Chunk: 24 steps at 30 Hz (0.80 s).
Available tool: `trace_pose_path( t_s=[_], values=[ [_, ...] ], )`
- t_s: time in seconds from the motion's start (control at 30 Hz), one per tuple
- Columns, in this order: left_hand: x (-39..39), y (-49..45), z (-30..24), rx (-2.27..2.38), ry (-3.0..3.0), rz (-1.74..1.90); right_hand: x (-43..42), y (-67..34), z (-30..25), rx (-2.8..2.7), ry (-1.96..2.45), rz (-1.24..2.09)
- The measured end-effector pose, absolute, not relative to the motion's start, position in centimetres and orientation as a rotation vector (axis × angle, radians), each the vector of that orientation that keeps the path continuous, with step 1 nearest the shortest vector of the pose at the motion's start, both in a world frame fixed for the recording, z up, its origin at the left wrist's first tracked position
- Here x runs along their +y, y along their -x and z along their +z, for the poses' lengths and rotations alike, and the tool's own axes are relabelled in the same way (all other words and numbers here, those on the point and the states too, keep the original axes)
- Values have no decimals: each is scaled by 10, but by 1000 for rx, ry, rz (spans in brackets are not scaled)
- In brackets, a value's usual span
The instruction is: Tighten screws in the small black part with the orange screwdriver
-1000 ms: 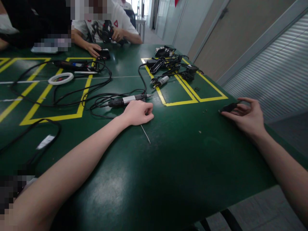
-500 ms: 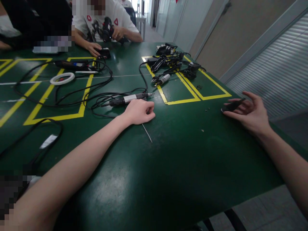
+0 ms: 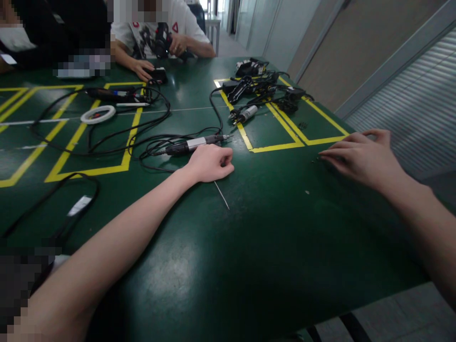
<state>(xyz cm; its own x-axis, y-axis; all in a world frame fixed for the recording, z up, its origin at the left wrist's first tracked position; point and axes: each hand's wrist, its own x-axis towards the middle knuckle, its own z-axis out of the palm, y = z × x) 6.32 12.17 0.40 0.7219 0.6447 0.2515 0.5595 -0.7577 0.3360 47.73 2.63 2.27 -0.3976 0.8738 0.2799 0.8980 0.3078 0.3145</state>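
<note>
My left hand [image 3: 211, 163] is closed in a loose fist and rests on the green table [image 3: 256, 251]. From beneath it a thin metal rod [image 3: 221, 195] sticks out toward me; the rest of the rod is hidden by the hand. Just behind the fist lies a grey and black pen-shaped electric tool [image 3: 196, 143] with a cable. To the right, my right hand [image 3: 366, 159] has its thumb and fingertips pressed together close to tiny dark bits [image 3: 313, 161] on the tabletop. What those fingers hold, if anything, is hidden.
Yellow tape [image 3: 280, 148] marks boxes on the table. Black cabled devices [image 3: 245, 88] and a silver-ended tool [image 3: 245, 115] lie beyond. At left are a white tape roll [image 3: 98, 114] and looped cables [image 3: 156, 116]. Across the table a person [image 3: 192, 33] holds a black device.
My right hand has moved left and down to the tabletop and its fingers have closed together. The dark piece seen in it earlier is out of sight. My left hand keeps its place.
</note>
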Motion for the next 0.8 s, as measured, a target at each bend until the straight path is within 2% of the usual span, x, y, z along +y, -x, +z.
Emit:
trace_pose_path(
  t_s=[0.37, 0.67, 0.8],
  values=[
    [121, -64, 6, 966, -2683, 502, 26, -474, 22, -2523, 1682, -586],
    [122, -65, 6, 984, -2705, 485, 6, -508, 18, -1943, 1568, -935],
    [122, -65, 6, 997, -2702, 479, 3, -524, 21, -2009, 1322, -956]
  ],
)
